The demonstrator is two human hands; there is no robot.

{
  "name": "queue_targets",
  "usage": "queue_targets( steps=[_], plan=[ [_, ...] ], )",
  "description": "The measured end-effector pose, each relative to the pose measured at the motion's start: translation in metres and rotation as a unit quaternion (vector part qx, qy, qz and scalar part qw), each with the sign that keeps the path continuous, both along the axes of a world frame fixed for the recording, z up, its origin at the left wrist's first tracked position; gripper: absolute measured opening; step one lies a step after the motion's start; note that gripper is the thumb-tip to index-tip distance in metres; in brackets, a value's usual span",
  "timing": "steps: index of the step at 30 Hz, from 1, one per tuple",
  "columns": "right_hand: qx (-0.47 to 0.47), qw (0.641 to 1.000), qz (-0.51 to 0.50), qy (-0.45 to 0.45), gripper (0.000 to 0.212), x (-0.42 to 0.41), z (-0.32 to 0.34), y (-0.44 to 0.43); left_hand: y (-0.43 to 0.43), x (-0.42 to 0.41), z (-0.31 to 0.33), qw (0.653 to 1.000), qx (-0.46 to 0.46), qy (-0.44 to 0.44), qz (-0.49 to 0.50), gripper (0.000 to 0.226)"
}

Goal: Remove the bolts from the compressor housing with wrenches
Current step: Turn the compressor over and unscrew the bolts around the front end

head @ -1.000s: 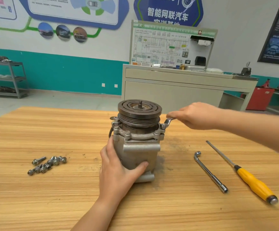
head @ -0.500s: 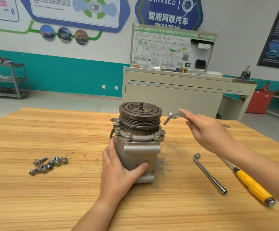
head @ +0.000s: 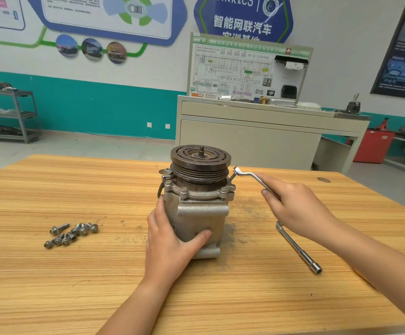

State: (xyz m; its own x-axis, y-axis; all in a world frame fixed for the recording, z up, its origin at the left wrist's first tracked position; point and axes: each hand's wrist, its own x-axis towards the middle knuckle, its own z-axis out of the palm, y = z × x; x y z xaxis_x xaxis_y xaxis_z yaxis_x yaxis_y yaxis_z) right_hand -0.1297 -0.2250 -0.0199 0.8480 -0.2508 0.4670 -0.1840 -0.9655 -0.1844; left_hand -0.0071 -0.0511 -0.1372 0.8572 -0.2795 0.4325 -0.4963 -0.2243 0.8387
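Wooden bench point(head: 75, 286): compressor point(head: 200, 201) upright at centre, left hand point(head: 172, 245) clasped round its body; right hand point(head: 293, 209) closed on wrench point(head: 250, 176), handle running right, head on a tilted bolt point(head: 231, 178) at the right flange

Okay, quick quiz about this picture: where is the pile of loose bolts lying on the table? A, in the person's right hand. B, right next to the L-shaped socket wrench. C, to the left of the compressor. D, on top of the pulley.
C: the loose bolts lie in a cluster on the wooden table, left of the compressor, while the right hand holds only a wrench.
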Motion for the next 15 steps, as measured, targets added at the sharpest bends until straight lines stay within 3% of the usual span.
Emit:
queue_targets(
  steps=[4,7,9,15],
  plan=[
    [0.012,0.999,0.015,-0.039,0.043,-0.010,0.000,0.002,0.003,-0.008,0.010,0.999,-0.002,-0.015,0.045,0.103],
    [0.029,0.995,0.046,-0.084,0.044,-0.024,0.000,0.010,0.011,-0.029,0.024,0.981,-0.164,-0.076,0.064,0.059],
    [0.046,0.992,0.069,-0.097,0.044,-0.031,-0.002,0.019,0.014,-0.046,0.034,0.972,-0.211,-0.098,0.019,0.036],
    [0.059,0.988,0.124,-0.065,0.043,-0.039,-0.017,0.048,0.010,-0.067,0.065,0.974,-0.179,-0.037,-0.133,0.023]
  ],
)
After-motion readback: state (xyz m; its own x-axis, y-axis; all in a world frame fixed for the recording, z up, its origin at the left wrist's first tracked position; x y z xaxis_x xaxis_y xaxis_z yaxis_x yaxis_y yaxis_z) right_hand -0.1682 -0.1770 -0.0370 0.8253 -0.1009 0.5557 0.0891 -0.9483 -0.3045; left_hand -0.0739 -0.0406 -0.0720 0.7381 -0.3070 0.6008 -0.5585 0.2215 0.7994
